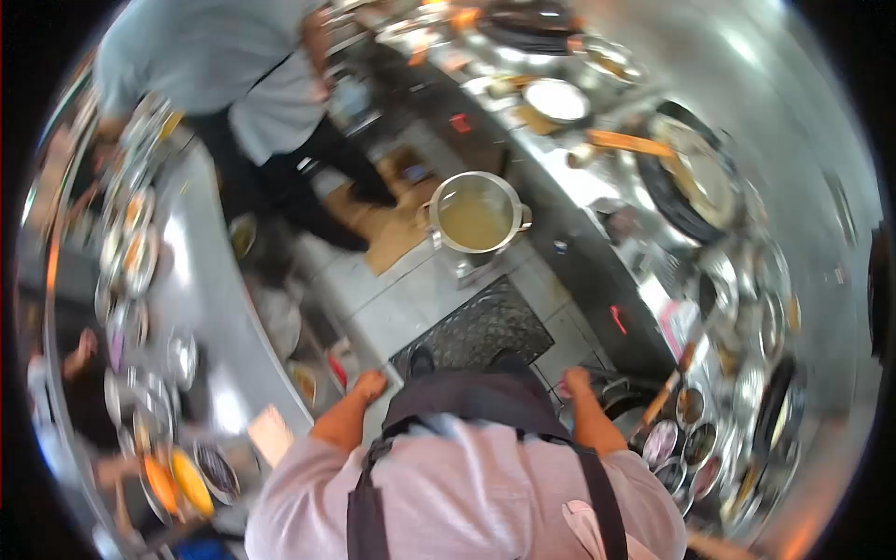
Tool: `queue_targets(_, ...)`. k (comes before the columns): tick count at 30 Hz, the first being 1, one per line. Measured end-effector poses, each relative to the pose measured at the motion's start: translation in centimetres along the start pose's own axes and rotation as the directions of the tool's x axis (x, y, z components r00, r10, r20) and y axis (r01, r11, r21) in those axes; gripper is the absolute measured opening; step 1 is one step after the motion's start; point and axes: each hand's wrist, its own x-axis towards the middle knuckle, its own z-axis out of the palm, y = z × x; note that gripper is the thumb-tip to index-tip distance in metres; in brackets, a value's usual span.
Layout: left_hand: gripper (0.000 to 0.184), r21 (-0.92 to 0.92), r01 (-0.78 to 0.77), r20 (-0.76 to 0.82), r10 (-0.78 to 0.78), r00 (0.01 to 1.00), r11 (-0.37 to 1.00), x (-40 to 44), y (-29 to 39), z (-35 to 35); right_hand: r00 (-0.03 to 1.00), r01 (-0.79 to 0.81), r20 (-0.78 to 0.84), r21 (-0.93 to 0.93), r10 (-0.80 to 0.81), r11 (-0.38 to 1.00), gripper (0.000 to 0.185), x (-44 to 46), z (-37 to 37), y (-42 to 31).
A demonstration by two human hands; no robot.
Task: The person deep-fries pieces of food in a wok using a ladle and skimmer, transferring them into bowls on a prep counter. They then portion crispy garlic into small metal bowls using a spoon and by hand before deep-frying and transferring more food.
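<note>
Head | left hand [371, 385] | right hand [575, 382] near cookware [623, 407] | fingers blurred, can't tell grip

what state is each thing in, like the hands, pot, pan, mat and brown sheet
Left hand, curled, grip unclear
Right hand, blurred, grip unclear
Large pot, uncovered, holding cloudy liquid
Dark pan, uncovered, pale inside, contents unclear
Dark mat, flat on floor
Brown sheet, flat on floor

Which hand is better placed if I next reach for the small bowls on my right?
Probably your right hand: it's nearer the small bowls; your left hand is on your body's other side.
</note>
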Motion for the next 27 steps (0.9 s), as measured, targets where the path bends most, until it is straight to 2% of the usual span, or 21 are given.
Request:
queue_targets(1,0.036,0.085,-0.062,-0.062,0.067,0.996,0.994,-0.8,0.7,0.9,1.0,0.025,-0.009,0.068,-0.024,0.997,0.013,3.3,-2.6,-1.2)
queue_targets(2,0.038,-0.035,-0.021,-0.121,0.017,0.993,0.999,-2.0,2.4,1.9,0.999,0.051,-0.02,0.142,-0.049,0.989,0.014,6.2,-4.4,-3.0)
queue_targets(3,0.036,0.206,-0.173,-0.175,0.21,0.962,0.963,-0.1,1.7,4.4,0.99,0.056,-0.138,0.103,-0.042,0.993,0.017,7.6,-5.6,-5.2)
queue_targets(4,0.036,0.115,-0.147,-0.18,0.166,0.969,0.982,-0.4,3.1,5.7,0.997,0.072,-0.053,0.234,-0.061,0.97,0.015,10.1,-7.7,-6.3)
queue_targets(5,0.037,0.126,-0.166,-0.167,0.186,0.968,0.978,-1.4,5.0,6.6,0.991,-0.023,-0.122,0.192,0.047,0.981,0.018,12.4,-9.5,-8.1)
queue_targets(6,0.038,0.141,-0.189,-0.151,0.209,0.966,0.972,-2.7,7.0,7.1,0.979,0.071,-0.202,0.26,-0.017,0.963,0.021,12.4,-10.0,-9.6)
queue_targets(7,0.038,-0.089,-0.036,-0.225,0.015,0.974,0.995,-3.8,8.9,7.5,0.976,0.061,-0.219,0.356,0.019,0.933,0.021,12.7,-11.0,-10.7)
queue_targets(8,0.037,-0.317,0.095,-0.254,-0.181,0.95,0.944,-4.7,10.0,8.0,0.98,0.13,-0.187,0.332,-0.07,0.934,0.021,13.7,-12.3,-11.1)
queue_targets(10,0.035,-0.333,0.042,-0.361,-0.169,0.917,0.942,-5.6,9.5,9.8,0.961,0.044,-0.271,0.334,0.051,0.941,0.014,11.2,-12.0,-13.7)
queue_targets(11,0.034,-0.332,0.013,-0.415,-0.158,0.896,0.943,-6.1,9.2,10.7,0.961,-0.022,-0.248,0.361,0.118,0.932,0.015,13.2,-12.0,-13.8)
queue_targets(12,0.032,-0.302,0.052,-0.367,-0.166,0.916,0.952,-6.8,9.0,11.2,0.956,-0.086,-0.225,0.389,0.185,0.917,0.016,15.3,-12.9,-13.4)
queue_targets(14,0.031,0.002,0.016,-0.319,-0.014,0.948,1.0,-7.3,8.0,12.5,0.986,0.021,-0.16,0.328,0.033,0.945,0.02,16.5,-14.4,-11.9)
queue_targets(15,0.031,0.159,-0.015,-0.27,0.058,0.961,0.987,-7.6,7.6,13.3,0.998,0.022,-0.07,0.236,-0.006,0.971,0.019,17.4,-15.6,-10.9)
queue_targets(17,0.029,0.002,-0.051,-0.335,0.048,0.941,0.999,-8.1,7.5,14.9,0.991,0.06,0.118,0.057,-0.066,0.997,0.018,20.7,-16.3,-10.1)
queue_targets(19,0.03,-0.167,-0.088,-0.429,0.008,0.903,0.982,-7.1,6.6,17.5,0.995,0.028,0.087,0.221,-0.049,0.975,0.016,18.8,-15.4,-10.8)
queue_targets(20,0.034,-0.071,-0.032,-0.362,0.004,0.932,0.997,-8.2,7.5,16.9,0.997,0.012,0.067,0.302,-0.034,0.953,0.015,17.3,-15.1,-11.0)
queue_targets(23,0.039,-0.341,0.071,-0.322,-0.187,0.928,0.937,-10.4,10.1,14.7,0.993,0.107,0.024,0.216,-0.115,0.971,0.015,17.1,-15.2,-10.7)
queue_targets(26,0.044,-0.164,-0.041,-0.363,-0.022,0.932,0.986,-10.7,9.5,13.6,0.98,0.199,-0.008,0.123,-0.199,0.972,0.015,17.0,-15.2,-10.3)
queue_targets(27,0.045,-0.169,-0.024,-0.355,-0.038,0.934,0.985,-10.0,8.5,13.8,0.99,0.141,-0.003,0.155,-0.142,0.978,0.015,18.3,-15.5,-10.0)
